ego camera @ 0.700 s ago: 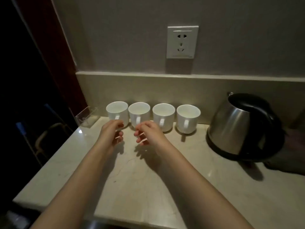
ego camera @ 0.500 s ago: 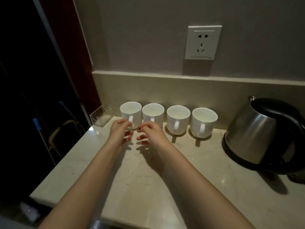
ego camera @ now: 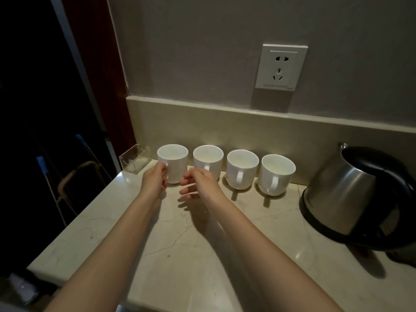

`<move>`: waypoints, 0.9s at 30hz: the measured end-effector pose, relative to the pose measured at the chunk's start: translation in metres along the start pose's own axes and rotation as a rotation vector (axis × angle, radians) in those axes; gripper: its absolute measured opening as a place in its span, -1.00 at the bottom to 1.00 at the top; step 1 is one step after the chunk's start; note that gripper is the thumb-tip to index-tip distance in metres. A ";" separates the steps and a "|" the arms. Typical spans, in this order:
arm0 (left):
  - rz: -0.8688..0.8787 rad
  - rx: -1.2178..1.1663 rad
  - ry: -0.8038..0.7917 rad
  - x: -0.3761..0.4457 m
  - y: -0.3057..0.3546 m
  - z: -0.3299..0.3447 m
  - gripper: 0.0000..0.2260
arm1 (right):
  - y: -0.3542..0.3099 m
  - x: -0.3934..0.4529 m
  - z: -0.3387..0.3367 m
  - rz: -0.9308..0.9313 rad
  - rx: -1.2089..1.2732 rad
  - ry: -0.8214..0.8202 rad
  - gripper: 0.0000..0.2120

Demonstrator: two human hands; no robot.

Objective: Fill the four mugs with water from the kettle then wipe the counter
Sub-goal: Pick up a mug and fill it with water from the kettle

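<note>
Along the back of the pale marble-look stone counter [ego camera: 180, 255], right up against the low beige backsplash ledge [ego camera: 247, 122], four white ceramic mugs stand upright in a row with handles facing the front. Leftmost mug [ego camera: 174, 162] is the one getting attention: the left hand [ego camera: 155, 180] is curled around its handle side, fingers wrapped in close, looks like a proper grip on the handle, though the handle itself is hidden behind the fingers. The right hand [ego camera: 199, 182] sits just in front of the second mug [ego camera: 208, 159], fingers loosely curled and pointing left, touching the mug's front where the handle would be; can't tell if it actually has hold of anything. Third mug [ego camera: 242, 168] and fourth mug [ego camera: 276, 174] are untouched, small gaps between them.

Brushed steel kettle with a black lid and base [ego camera: 355, 199] sits over at the right, apart from the fourth mug, partly cut off by the frame edge.

Room-wise: a big open stretch of counter runs in front of the mugs down to the near edge. The left edge drops off into a dark area, and a small clear acrylic holder [ego camera: 135, 159] sits in that back-left corner just beside the first mug. White wall socket [ego camera: 281, 67] is above the ledge.
</note>
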State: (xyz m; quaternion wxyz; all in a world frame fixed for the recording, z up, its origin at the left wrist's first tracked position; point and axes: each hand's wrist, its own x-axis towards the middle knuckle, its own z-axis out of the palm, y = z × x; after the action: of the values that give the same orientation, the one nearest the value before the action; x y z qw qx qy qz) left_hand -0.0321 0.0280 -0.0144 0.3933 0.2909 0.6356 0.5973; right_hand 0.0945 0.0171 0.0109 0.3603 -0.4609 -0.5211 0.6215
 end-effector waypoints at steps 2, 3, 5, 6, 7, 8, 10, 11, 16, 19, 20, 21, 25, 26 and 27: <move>0.001 -0.018 0.024 -0.007 0.001 -0.009 -0.73 | -0.001 -0.003 -0.001 -0.006 0.003 -0.002 -0.84; 0.002 -0.032 0.036 -0.011 0.001 -0.014 -0.73 | -0.002 -0.004 -0.002 -0.013 0.003 -0.002 -0.82; 0.006 -0.091 0.054 -0.021 0.001 -0.024 -0.72 | -0.005 -0.008 -0.004 -0.041 0.005 0.008 -0.80; 0.019 -0.117 0.060 -0.025 0.003 -0.029 -0.71 | -0.006 -0.011 -0.006 -0.058 0.015 0.020 -0.79; 0.038 -0.130 0.062 -0.030 0.006 -0.032 -0.70 | -0.008 -0.013 -0.007 -0.078 0.029 0.037 -0.77; 0.060 -0.133 0.056 -0.034 0.011 -0.035 -0.68 | -0.010 -0.016 -0.009 -0.098 0.052 0.060 -0.76; 0.108 -0.156 0.019 -0.044 0.023 -0.034 -0.66 | -0.014 -0.022 -0.016 -0.135 0.105 0.112 -0.75; 0.134 -0.174 -0.009 -0.049 0.029 -0.030 -0.66 | -0.016 -0.025 -0.020 -0.155 0.130 0.136 -0.75; 0.192 -0.193 -0.184 -0.074 0.048 0.011 -0.56 | -0.030 -0.052 -0.064 -0.253 0.179 0.275 -0.76; 0.190 -0.167 -0.219 -0.092 0.049 0.043 -0.65 | -0.033 -0.068 -0.100 -0.286 0.197 0.411 -0.75; 0.196 -0.144 -0.231 -0.099 0.047 0.054 -0.71 | -0.032 -0.074 -0.110 -0.294 0.205 0.467 -0.74; 0.201 -0.119 -0.251 -0.106 0.044 0.066 -0.76 | -0.031 -0.079 -0.120 -0.307 0.219 0.517 -0.74; 0.132 -0.144 -0.344 -0.129 0.030 0.110 -0.75 | -0.025 -0.103 -0.155 -0.411 0.119 0.677 -0.72; 0.101 -0.156 -0.371 -0.135 0.026 0.120 -0.73 | -0.025 -0.111 -0.165 -0.436 0.100 0.734 -0.73; 0.076 -0.160 -0.400 -0.139 0.023 0.128 -0.74 | -0.024 -0.119 -0.175 -0.460 0.081 0.823 -0.73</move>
State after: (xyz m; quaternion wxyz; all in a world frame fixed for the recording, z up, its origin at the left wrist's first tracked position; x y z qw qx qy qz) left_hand 0.1468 -0.0185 0.0324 0.5107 0.3951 0.4842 0.5904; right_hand 0.2976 -0.0333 0.0527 0.6828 -0.5271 -0.3989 0.3112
